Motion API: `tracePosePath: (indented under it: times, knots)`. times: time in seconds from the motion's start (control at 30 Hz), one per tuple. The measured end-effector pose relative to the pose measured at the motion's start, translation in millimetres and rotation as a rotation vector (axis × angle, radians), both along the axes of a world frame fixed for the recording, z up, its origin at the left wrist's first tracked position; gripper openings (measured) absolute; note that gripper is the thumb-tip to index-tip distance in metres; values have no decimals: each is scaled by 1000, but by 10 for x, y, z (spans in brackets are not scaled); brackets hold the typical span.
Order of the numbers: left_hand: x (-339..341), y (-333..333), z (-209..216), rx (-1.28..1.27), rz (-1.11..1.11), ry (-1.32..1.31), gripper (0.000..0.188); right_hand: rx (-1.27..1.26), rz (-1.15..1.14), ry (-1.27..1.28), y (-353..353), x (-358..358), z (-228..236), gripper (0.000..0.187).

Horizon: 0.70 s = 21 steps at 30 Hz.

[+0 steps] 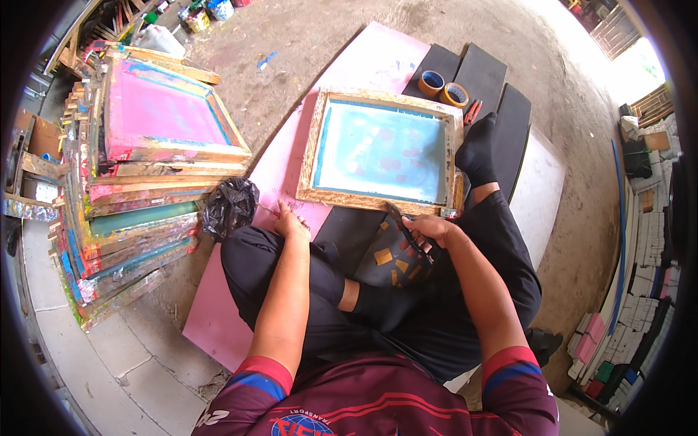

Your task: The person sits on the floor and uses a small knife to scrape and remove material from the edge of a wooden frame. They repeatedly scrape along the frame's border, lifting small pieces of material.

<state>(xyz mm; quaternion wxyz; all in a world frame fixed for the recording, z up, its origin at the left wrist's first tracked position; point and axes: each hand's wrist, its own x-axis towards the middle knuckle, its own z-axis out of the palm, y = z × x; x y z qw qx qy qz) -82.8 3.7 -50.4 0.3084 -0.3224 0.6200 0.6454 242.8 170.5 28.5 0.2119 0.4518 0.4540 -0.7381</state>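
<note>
I sit cross-legged on the floor behind a wooden screen frame (314, 138) with pale blue mesh, which lies flat on a pink sheet (280, 163). My left hand (291, 221) rests on the pink sheet by the frame's near-left corner, fingers closed on a thin pale strip (265, 210) that pokes out to the left. My right hand (435, 231) is at the frame's near edge and grips a dark slim tool (402, 224). A black piece (396, 261) dotted with small orange and red patches lies on my lap under that hand. My socked foot (476, 149) touches the frame's right side.
A tall stack of paint-stained wooden screen frames (138, 182) stands at my left, with a crumpled black plastic bag (229, 207) beside it. Two tape rolls (443, 87) and red-handled cutters (472, 111) lie on black mats (483, 73) beyond the frame. Shelves of boxes (640, 291) line the right.
</note>
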Motion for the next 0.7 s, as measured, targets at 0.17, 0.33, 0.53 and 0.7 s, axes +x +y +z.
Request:
tracePosePath:
  times: [0.17,0.33,0.53,0.7]
  knots:
    - [49,4,-15,10,-1,43,49,268,69,-27,-168,-43,-57,61]
    - [104,-88,-60,75,-190,37,40,452,-7,-79,-408,-108,-168,58]
    - [438,50,343,222,-254,-18,32,748,-9,-155,-762,-96,-322,70]
    - [561,-119,535,318,-889,4,36,692,93,13,-980,-246,9,67]
